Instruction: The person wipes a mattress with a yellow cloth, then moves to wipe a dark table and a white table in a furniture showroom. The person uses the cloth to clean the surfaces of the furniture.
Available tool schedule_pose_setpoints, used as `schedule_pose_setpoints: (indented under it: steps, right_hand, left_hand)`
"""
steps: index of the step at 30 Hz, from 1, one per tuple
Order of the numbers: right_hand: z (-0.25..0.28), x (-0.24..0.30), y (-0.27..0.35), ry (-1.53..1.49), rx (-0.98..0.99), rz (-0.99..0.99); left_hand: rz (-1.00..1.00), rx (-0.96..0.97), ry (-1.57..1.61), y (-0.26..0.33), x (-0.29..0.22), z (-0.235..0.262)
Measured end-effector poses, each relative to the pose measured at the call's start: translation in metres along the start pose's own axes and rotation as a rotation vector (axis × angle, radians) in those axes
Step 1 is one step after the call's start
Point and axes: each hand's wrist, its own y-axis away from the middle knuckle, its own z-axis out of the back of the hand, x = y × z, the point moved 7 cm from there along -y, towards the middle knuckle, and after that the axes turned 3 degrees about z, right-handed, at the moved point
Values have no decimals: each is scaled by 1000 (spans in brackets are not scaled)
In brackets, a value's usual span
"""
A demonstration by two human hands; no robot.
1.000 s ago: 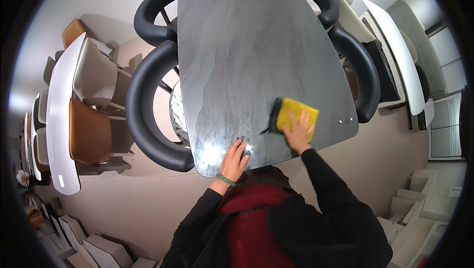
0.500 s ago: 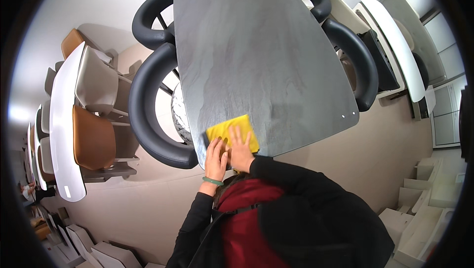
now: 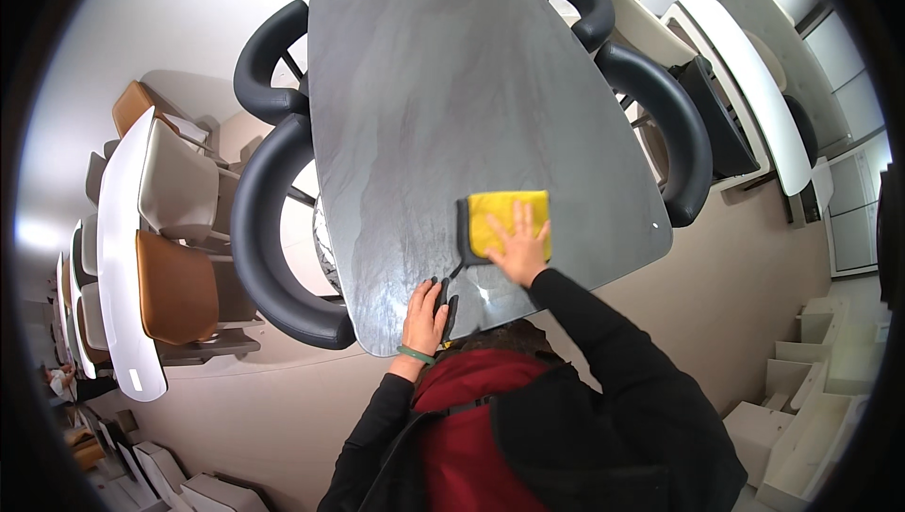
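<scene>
My right hand (image 3: 521, 250) lies flat with fingers spread on a folded yellow cloth (image 3: 490, 220) with a dark grey edge, pressing it against the grey stone-look table (image 3: 443, 88). Near the table's front left edge rests my left hand (image 3: 424, 323), a green bangle (image 3: 416, 355) at its wrist. Its fingers are stretched out on the tabletop, apart from the cloth. Dark shapes show beside those fingers, with a small yellow patch near the edge; I cannot make out what they are. Glossy, wet-looking streaks mark the surface between the two hands.
Black curved-back chairs stand close along both sides, one at the near left (image 3: 269, 248) and one at the right (image 3: 674, 125). White tables (image 3: 123, 276) with tan and brown chairs (image 3: 179, 286) stand farther left. Another white table (image 3: 754, 78) is at the right.
My right hand and the cloth have moved right and slightly away from me. The left hand, formerly beside the cloth, is now apart from it and nearer the edge.
</scene>
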Motion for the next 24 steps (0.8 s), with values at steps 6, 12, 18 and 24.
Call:
schedule_pose_setpoints:
  steps: [6, 12, 18, 24]
  right_hand:
    - [22, -166, -52, 54, -60, -355]
    - [43, -297, -36, -6, 52, -827]
    - [24, -310, 33, -39, 19, -989]
    - [15, -175, 81, -6, 75, -834]
  left_hand:
    - [43, 58, 15, -17, -22, -35]
    - [38, 83, 10, -35, -46, -58]
    - [33, 98, 58, -40, -48, -76]
    - [-45, 70, 65, -37, -43, -69]
